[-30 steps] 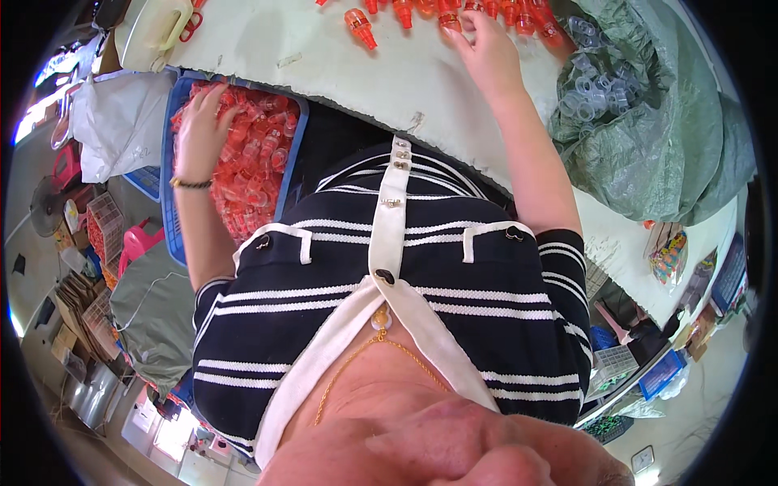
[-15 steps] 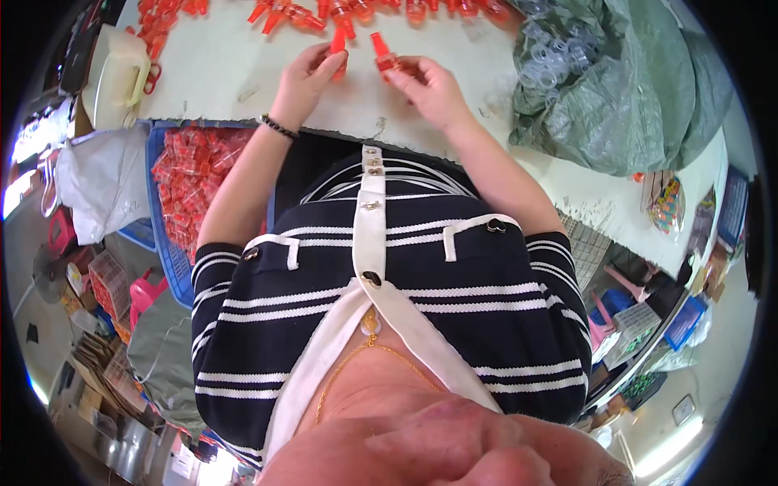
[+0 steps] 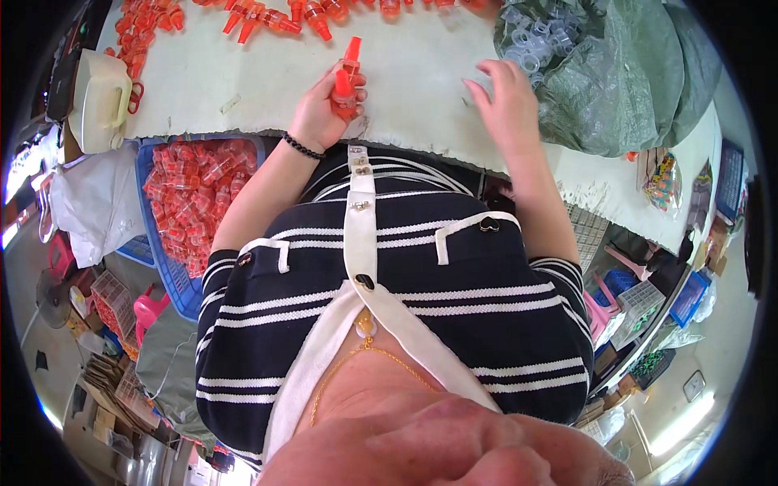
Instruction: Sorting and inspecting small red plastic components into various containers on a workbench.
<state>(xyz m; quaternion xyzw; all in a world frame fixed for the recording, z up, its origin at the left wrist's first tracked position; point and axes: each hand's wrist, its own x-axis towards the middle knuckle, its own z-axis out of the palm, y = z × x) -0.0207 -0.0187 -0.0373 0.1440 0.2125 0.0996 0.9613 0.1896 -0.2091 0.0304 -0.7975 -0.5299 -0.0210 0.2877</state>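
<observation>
My left hand (image 3: 320, 115) is closed around two small red plastic bottle-shaped pieces with tapered tips, one (image 3: 351, 55) behind the other (image 3: 343, 89), both tips pointing up. My right hand (image 3: 512, 104) holds nothing; its thumb and fingers are apart. It is over the white table (image 3: 421, 89), beside a green woven plastic bag (image 3: 624, 97). Clear plastic ring-like caps (image 3: 541, 39) lie in the bag's open mouth, just past my right fingertips. Along the table's far side runs a row of similar red bottle-shaped pieces (image 3: 324, 20).
Below the table edge at left, a blue basket (image 3: 144, 174) holds many red plastic parts (image 3: 190, 182). A cream jug-like container (image 3: 101, 101) and red-handled scissors (image 3: 135, 97) are at the table's left. A clear bag of colourful small items (image 3: 663, 185) lies at right.
The red piece from my right hand is now in my left hand with the other one. My right hand has let go and moved right, to the green bag.
</observation>
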